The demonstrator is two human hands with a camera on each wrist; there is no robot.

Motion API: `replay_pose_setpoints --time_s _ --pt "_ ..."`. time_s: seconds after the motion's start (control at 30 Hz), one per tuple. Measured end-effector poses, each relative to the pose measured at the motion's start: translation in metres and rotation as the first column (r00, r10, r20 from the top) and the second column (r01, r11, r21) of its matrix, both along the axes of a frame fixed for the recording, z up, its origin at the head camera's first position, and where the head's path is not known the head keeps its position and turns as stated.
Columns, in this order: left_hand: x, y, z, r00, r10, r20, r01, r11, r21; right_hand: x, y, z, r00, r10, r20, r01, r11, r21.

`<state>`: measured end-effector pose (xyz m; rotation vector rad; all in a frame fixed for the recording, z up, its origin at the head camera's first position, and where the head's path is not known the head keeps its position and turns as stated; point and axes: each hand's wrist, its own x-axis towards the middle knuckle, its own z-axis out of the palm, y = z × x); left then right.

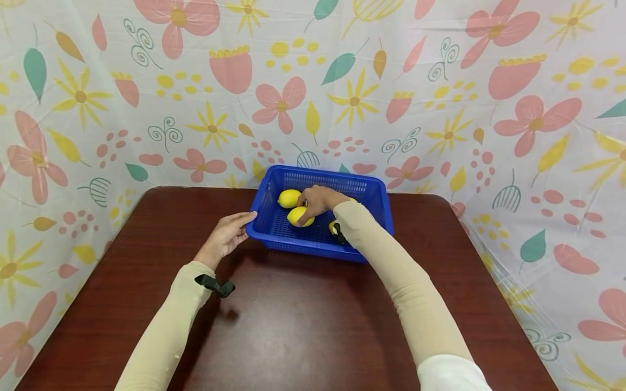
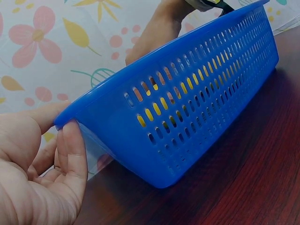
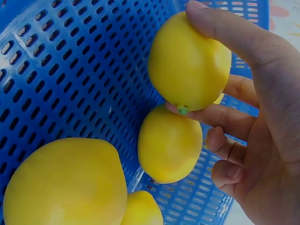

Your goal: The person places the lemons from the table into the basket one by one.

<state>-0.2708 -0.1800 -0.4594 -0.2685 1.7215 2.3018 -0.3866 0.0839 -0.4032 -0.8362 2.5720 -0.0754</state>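
Note:
A blue plastic basket with slotted walls stands on the table, several yellow lemons inside. My left hand pinches its rim at the left corner, thumb above and fingers below, as the left wrist view shows. Inside the basket my right hand holds one lemon between thumb and fingers. Another lemon lies just behind it, near the left wall. In the right wrist view a lemon sits beside the held one, and a lemon is close to the camera. My right forearm partly covers the basket's right side.
The basket rests near the back edge of a dark brown wooden table. Behind it hangs a white curtain printed with flowers and leaves, which also runs along both sides. A black strap mount is on the left wrist.

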Motion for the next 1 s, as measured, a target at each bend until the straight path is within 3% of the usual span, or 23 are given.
replay_pose_setpoints --time_s 0.17,0.3,0.43,0.6,0.77,1.0 --pt "-0.001 0.001 -0.001 1.0 0.0 0.013 0.0 1.0 0.003 0.004 0.007 0.008 1.0 -0.023 0.001 0.023 1.0 -0.021" --pt "-0.001 0.001 0.0 1.0 0.0 0.008 0.0 1.0 0.002 0.009 0.015 0.02 1.0 0.002 -0.009 -0.003 0.996 -0.091" --pt "-0.001 -0.001 0.0 1.0 -0.002 0.006 0.002 1.0 -0.012 0.02 0.026 0.03 0.999 0.01 -0.031 -0.014 0.987 -0.162" --pt "0.0 -0.002 0.001 1.0 -0.012 -0.007 0.012 1.0 -0.007 0.041 0.045 0.039 0.992 -0.007 -0.123 -0.022 0.972 -0.235" --pt "0.001 -0.003 0.002 1.0 -0.018 -0.004 0.018 1.0 -0.02 0.067 0.066 0.045 0.971 -0.055 -0.233 -0.022 0.948 -0.318" --pt "0.004 -0.004 0.01 0.999 -0.008 -0.036 0.003 0.988 -0.155 0.108 0.098 0.041 0.913 -0.248 -0.323 0.086 0.893 -0.442"
